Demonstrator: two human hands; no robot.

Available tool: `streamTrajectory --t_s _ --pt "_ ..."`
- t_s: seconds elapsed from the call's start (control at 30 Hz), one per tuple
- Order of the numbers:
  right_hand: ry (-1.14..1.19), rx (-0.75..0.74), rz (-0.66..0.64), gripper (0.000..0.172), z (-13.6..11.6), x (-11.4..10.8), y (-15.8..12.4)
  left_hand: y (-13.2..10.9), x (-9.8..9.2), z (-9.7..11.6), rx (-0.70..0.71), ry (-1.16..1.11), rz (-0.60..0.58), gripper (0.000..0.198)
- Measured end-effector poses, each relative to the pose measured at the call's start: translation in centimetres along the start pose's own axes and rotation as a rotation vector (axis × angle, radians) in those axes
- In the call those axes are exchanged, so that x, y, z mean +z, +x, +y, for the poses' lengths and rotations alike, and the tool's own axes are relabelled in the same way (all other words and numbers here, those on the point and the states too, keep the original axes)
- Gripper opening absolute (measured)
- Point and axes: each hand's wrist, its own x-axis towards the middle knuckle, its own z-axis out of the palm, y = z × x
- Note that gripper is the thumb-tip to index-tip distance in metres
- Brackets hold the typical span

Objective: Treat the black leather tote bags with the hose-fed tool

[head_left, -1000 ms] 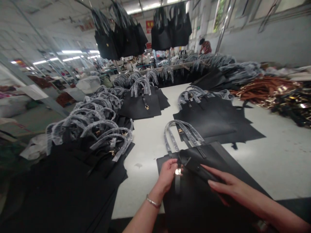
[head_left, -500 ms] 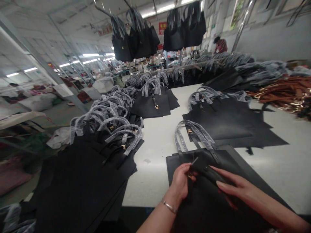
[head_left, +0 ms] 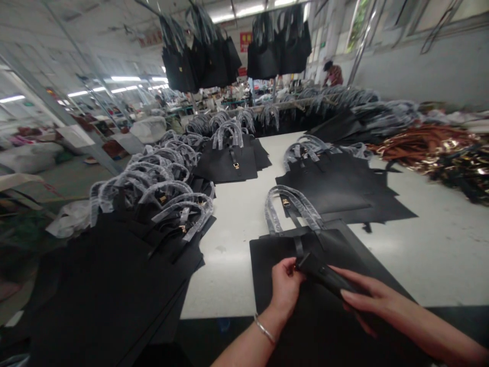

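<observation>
The left hand (head_left: 286, 285) is drawn up with its fingertips pinching at the lower end of a short black strap (head_left: 298, 246); exactly what lies between them is hidden. The right hand (head_left: 376, 293) is curled round what looks like a long black tool (head_left: 321, 270), gripping it between fingers and thumb.

The tool's long axis runs slantwise, from the right palm up and leftward, so that its tip sits just beside the left fingertips, at the strap's end; whether tip and strap touch cannot be told. The left hand is nearer the tip, the right nearer the rear.

Both hands are over a black bag (head_left: 271, 260) lying flat on the pale desk (head_left: 225, 295), its wrapped handles (head_left: 273, 214) pointing away from the person. The bag looks thin; its inside is out of sight. More bags lie overlapped beyond it (head_left: 328, 188), and a large pile of bags (head_left: 107, 275) lies to the left. A pale sack (head_left: 148, 130) stands farther back, its contents hidden.
</observation>
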Motion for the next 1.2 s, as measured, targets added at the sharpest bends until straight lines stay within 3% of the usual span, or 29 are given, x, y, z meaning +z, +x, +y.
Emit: streamTrajectory --t_s 0.2,0.4,0.57,0.7,0.8,0.93,1.0,1.1,1.2 --pt "0.012 -0.082 0.147 0.091 -2.0 0.9 0.2 -0.1 -0.2 -0.3 -0.003 0.012 -0.034 0.032" --pt "0.020 -0.009 -0.001 0.085 -1.0 1.2 0.1 -0.5 -0.1 0.0 0.009 0.038 -0.069 0.022" --pt "0.012 -0.094 0.208 0.085 -2.2 0.7 0.3 -0.7 -0.3 0.2 -0.094 -0.056 -0.100 0.027" --pt "0.009 -0.049 0.104 0.085 -1.4 0.1 -0.7 -0.8 -0.1 -0.1 -0.071 -0.071 -0.102 0.032" --pt "-0.013 -0.008 0.042 0.087 -0.6 1.0 -0.3 -0.9 0.2 -0.3 -0.019 0.038 -0.105 0.025" --pt "-0.024 -0.088 0.169 0.097 -1.3 1.9 0.9 -0.7 -1.0 0.3 0.015 0.361 -0.132 0.022" --pt "-0.039 -0.109 0.207 0.097 -1.5 1.5 1.1 -0.4 -2.6 1.2 0.158 0.622 -0.047 0.023" --pt "-0.034 -0.112 0.207 0.094 -0.7 0.2 0.6 0.5 -5.5 2.7 0.337 1.028 0.229 0.036" --pt "-0.020 -0.115 0.226 0.094 1.0 -0.7 -0.1 1.7 -7.6 3.8 0.228 1.315 0.404 0.046"
